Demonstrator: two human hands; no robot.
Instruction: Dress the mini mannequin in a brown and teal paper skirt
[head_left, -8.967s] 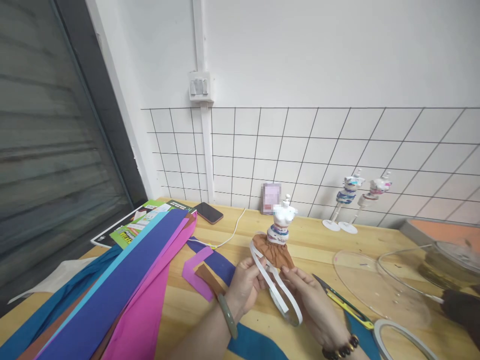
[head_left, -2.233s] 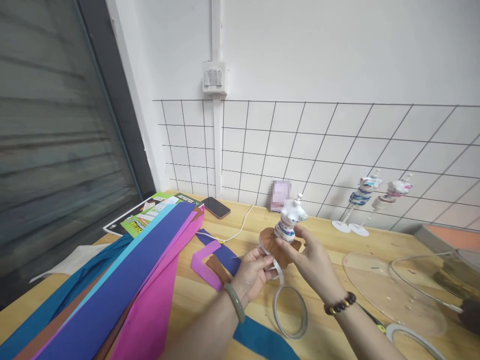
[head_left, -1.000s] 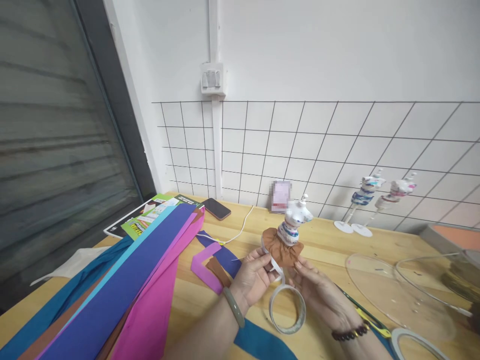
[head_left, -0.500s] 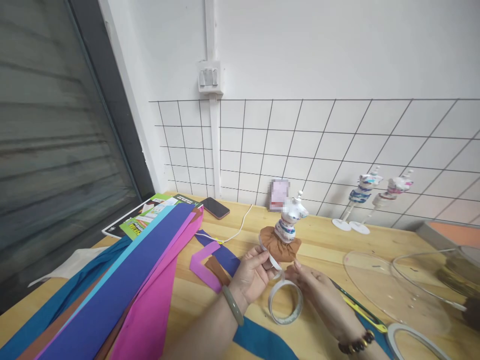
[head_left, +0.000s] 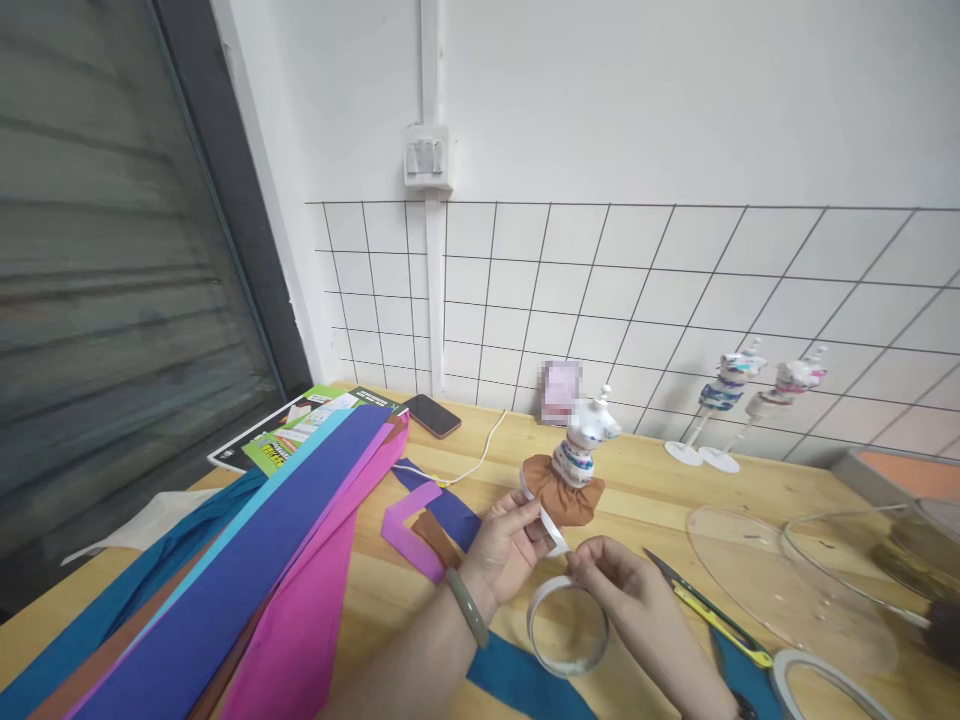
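A small white mannequin bust (head_left: 587,437) with a patterned waist band and a brown paper skirt (head_left: 564,492) stands tilted over the wooden table. My left hand (head_left: 508,548) is closed around its lower part and pinches the free end of a white tape strip (head_left: 550,529). My right hand (head_left: 626,588) is closed on the tape roll (head_left: 565,630), which hangs just below the skirt, with the strip running from the roll up to the skirt.
Long purple, pink and blue crepe paper sheets (head_left: 255,580) cover the left of the table (head_left: 645,495). A phone (head_left: 431,415) with a cable lies at the back. Yellow snips (head_left: 712,620), another tape roll (head_left: 817,685), clear plastic domes (head_left: 795,580) and two decorated busts (head_left: 757,395) are at the right.
My right hand has pulled the tape roll a little lower and nearer, lengthening the strip. The bust stays in my left hand, about where it was.
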